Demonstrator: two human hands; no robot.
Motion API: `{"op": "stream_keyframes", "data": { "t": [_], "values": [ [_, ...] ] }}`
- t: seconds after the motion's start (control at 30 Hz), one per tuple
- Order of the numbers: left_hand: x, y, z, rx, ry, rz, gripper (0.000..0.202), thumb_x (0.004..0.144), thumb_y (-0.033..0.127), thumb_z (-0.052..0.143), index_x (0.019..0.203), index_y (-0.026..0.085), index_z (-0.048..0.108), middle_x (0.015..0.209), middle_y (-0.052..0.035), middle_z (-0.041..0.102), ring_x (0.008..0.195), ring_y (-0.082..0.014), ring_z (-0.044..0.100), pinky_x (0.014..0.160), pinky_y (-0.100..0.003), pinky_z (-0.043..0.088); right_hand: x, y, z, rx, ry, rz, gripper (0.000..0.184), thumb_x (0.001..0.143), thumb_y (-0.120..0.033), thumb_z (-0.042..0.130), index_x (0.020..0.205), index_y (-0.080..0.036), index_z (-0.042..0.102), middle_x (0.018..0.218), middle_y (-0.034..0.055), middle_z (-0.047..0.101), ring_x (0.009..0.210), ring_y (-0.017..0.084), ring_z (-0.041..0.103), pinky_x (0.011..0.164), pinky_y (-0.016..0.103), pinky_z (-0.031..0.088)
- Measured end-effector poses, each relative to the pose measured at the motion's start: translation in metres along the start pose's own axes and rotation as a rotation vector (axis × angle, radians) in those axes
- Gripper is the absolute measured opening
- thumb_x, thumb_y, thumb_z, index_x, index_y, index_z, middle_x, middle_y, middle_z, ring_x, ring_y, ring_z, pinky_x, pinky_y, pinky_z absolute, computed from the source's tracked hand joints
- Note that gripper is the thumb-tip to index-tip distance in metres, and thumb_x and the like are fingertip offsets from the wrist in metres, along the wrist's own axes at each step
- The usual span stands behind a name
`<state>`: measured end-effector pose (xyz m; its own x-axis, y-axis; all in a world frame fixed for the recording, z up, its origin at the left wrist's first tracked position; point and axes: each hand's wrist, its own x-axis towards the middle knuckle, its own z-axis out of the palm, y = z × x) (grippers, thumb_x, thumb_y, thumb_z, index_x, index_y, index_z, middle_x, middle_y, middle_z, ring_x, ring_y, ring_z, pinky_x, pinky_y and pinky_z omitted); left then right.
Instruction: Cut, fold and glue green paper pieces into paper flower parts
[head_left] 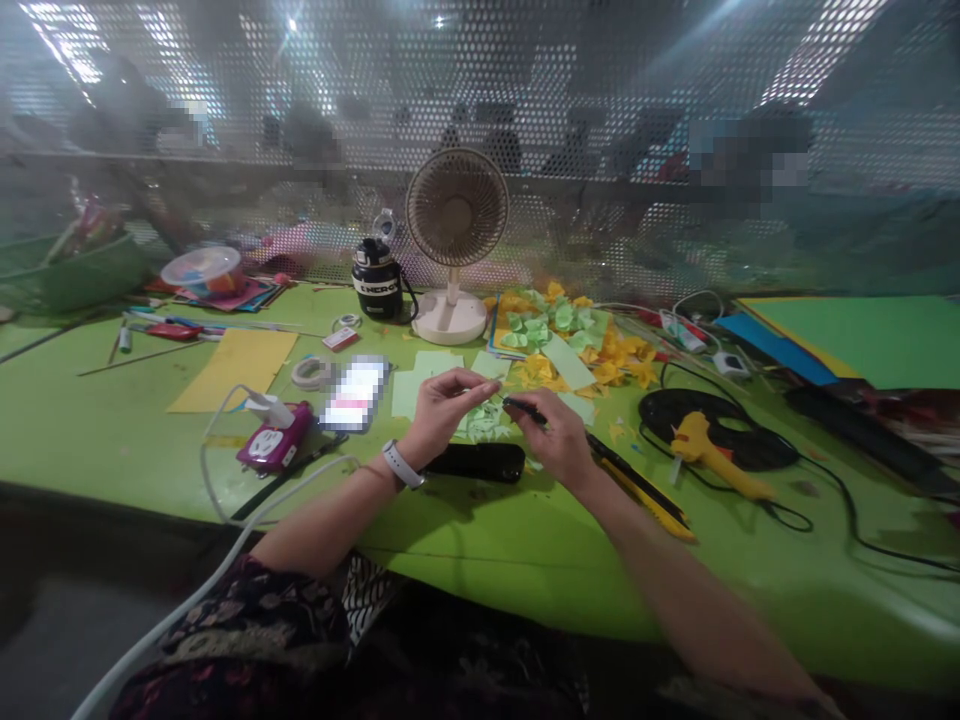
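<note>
A black case [476,462] lies just under the left hand [442,415] and right hand [551,445]; a yellow utility knife [643,488] blocks rightward passage (a glue gun [712,452] sits beyond).

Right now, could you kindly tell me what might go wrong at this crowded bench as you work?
The yellow utility knife lies right beside the right hand, which grips a slim black tool. A careless shift could knock the knife or catch skin, if its blade is exposed. The white cable runs close to the left forearm, so moving that arm might snag it and drag the purple power socket.
</note>
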<state>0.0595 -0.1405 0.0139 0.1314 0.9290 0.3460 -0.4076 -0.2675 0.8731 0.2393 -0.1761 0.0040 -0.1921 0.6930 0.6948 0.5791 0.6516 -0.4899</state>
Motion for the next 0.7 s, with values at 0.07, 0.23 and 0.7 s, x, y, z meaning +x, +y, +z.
{"op": "stream_keyframes", "data": {
  "t": [0.07, 0.23, 0.7],
  "values": [
    [-0.0002, -0.0007, -0.0009, -0.007, -0.018, -0.021, 0.02, 0.067, 0.032, 0.085, 0.077, 0.017, 0.075, 0.08, -0.0032, 0.074, 0.076, -0.0133, 0.068, 0.074, -0.027, 0.056, 0.0012, 0.0005, -0.0009, 0.005, 0.004, 0.01, 0.014, 0.096, -0.031, 0.056, 0.102, -0.024, 0.066, 0.092, 0.0055, 0.07, 0.083, 0.02, 0.067, 0.073, 0.033, 0.056],
    [0.0017, -0.0015, -0.003, 0.025, -0.018, 0.013, 0.02, 0.068, 0.033, 0.085, 0.075, 0.017, 0.075, 0.077, -0.0031, 0.074, 0.073, -0.0128, 0.068, 0.071, -0.026, 0.055, 0.0028, 0.0031, -0.0015, 0.028, -0.008, 0.03, 0.016, 0.097, -0.032, 0.054, 0.103, -0.024, 0.066, 0.092, 0.0063, 0.07, 0.084, 0.021, 0.067, 0.075, 0.035, 0.056],
    [-0.001, 0.0027, 0.0014, 0.057, 0.012, 0.023, 0.021, 0.067, 0.032, 0.085, 0.069, 0.017, 0.072, 0.073, -0.0017, 0.071, 0.07, -0.0115, 0.065, 0.068, -0.025, 0.054, -0.0017, -0.0008, 0.0019, 0.011, -0.007, 0.057, 0.02, 0.097, -0.039, 0.054, 0.103, -0.023, 0.064, 0.088, 0.005, 0.068, 0.075, 0.018, 0.067, 0.068, 0.031, 0.055]
  ]
}}
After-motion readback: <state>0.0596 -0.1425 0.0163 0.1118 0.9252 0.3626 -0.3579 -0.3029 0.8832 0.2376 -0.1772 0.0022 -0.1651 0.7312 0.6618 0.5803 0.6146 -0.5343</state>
